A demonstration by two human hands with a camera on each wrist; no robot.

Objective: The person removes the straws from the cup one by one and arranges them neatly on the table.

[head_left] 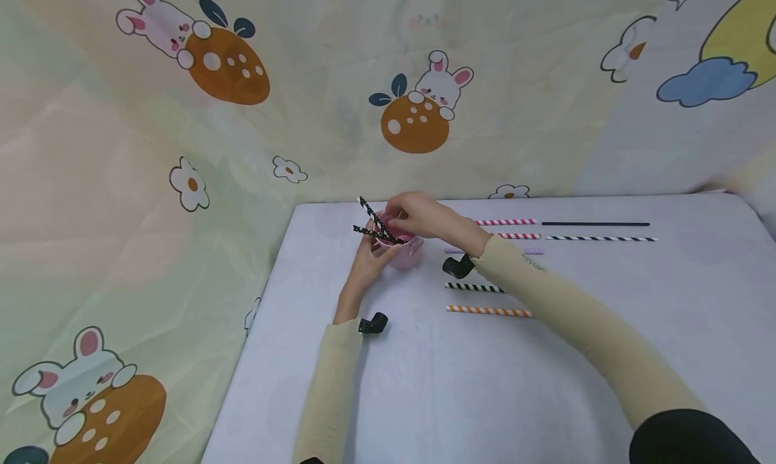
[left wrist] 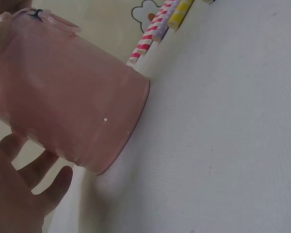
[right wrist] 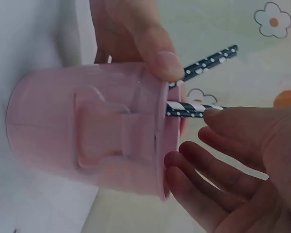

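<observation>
A pink cup [head_left: 407, 254] with a side handle [right wrist: 99, 131] stands tilted near the table's back left. My left hand [head_left: 366, 265] holds it round its side, its thumb at the rim in the right wrist view. Black straws with white dots [right wrist: 211, 65] and a black-and-white striped straw [right wrist: 184, 106] stick out of the cup, leaning left in the head view. My right hand [head_left: 421, 215] is at the cup's mouth, thumb over the straws and lower fingertips by the rim. Its fingers are loosely bent and spread; no straw shows clearly pinched. The straws' lower ends are hidden inside.
Paper straws lie in rows right of the cup: red-striped [head_left: 506, 221], lilac [head_left: 535, 252], black-striped [head_left: 473, 287], orange-striped [head_left: 488, 310], solid black [head_left: 594, 224]. A yellow one [left wrist: 180, 13] shows in the left wrist view. A printed curtain [head_left: 327, 114] hangs behind the white table [head_left: 461, 390].
</observation>
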